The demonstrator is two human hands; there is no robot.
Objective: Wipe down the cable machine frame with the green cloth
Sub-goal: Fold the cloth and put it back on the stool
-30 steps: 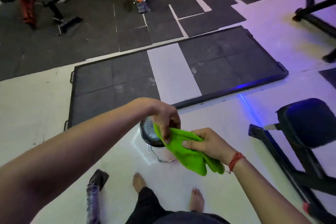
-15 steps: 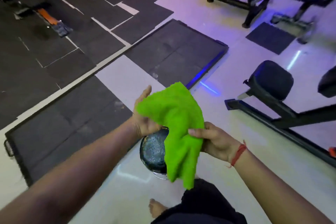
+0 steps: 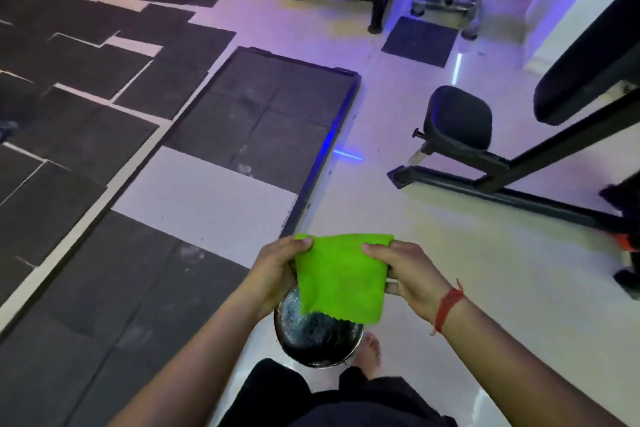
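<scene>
Head view: I hold the green cloth [image 3: 341,279] stretched between both hands above a dark metal bowl [image 3: 317,340] that stands on the pale floor [image 3: 450,270] by my feet. My left hand [image 3: 273,270] pinches the upper left corner and my right hand [image 3: 401,272] pinches the upper right one, thumbs on top, so both grips are closed on fabric. The cloth hangs as a flat, folded square, its lower edge just over the bowl. I judge it light, soft and limp (possibly damp, though I cannot tell), so it is best taken by corners or bunched into a pad in one palm. Half a second ago it was draped loosely over my raised left hand; now it is spread flat and square. Black equipment frames [image 3: 502,177] stand well apart to the right; wiping has not begun.
</scene>
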